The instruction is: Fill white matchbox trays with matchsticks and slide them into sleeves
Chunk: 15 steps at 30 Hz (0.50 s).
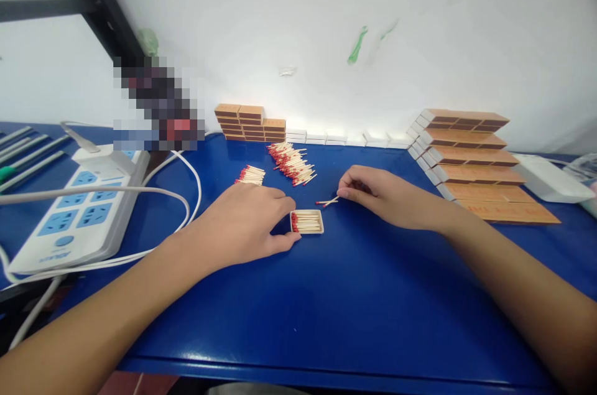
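Observation:
A small white matchbox tray (306, 222) holding red-tipped matches lies on the blue table (326, 308). My left hand (247, 224) grips the tray's left end between thumb and fingers. My right hand (382, 193) is just right of it, fingers pinched on a couple of matches (327, 201) lying on the table. A large loose pile of matches (291, 163) and a smaller bunch (250, 175) lie behind the tray.
Stacks of orange matchbox sleeves stand at the back (249, 123) and in rows at the right (471, 162). White inner trays (336, 137) line the wall. A white power strip (79, 211) with cables lies at the left, a white box (550, 178) far right.

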Available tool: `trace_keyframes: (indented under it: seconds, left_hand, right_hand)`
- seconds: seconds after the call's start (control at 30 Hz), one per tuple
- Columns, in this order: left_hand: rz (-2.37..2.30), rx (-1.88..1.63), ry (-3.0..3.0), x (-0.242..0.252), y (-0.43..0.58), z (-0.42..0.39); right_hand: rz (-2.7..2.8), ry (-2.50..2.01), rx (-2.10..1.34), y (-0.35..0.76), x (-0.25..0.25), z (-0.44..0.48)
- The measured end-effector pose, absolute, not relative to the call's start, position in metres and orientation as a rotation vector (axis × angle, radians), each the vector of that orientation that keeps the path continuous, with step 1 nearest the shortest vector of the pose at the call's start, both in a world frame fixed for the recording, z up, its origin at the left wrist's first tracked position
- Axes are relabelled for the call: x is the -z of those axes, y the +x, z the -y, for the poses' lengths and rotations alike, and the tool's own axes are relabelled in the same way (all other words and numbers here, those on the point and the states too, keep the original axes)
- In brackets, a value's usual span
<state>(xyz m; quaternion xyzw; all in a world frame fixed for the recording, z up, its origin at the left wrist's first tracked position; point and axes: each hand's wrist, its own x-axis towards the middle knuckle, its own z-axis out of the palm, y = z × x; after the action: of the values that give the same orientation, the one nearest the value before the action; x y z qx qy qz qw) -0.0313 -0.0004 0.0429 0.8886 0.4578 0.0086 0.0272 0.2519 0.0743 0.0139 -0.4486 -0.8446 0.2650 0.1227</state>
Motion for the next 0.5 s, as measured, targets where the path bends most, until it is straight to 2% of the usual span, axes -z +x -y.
trace_keyframes:
  seconds: [0.3,0.5]
  left_hand:
    - [-1.426,-0.01,2.727,-0.043,-0.031,0.0]
    - [-1.427,0.023,2.721,-0.045,-0.029,-0.001]
  right_hand:
    - [2.54,-1.238,-0.584,0.249,-0.01,-0.059]
    - [2.571,-1.15,-0.616,0.248,-0.004,-0.06]
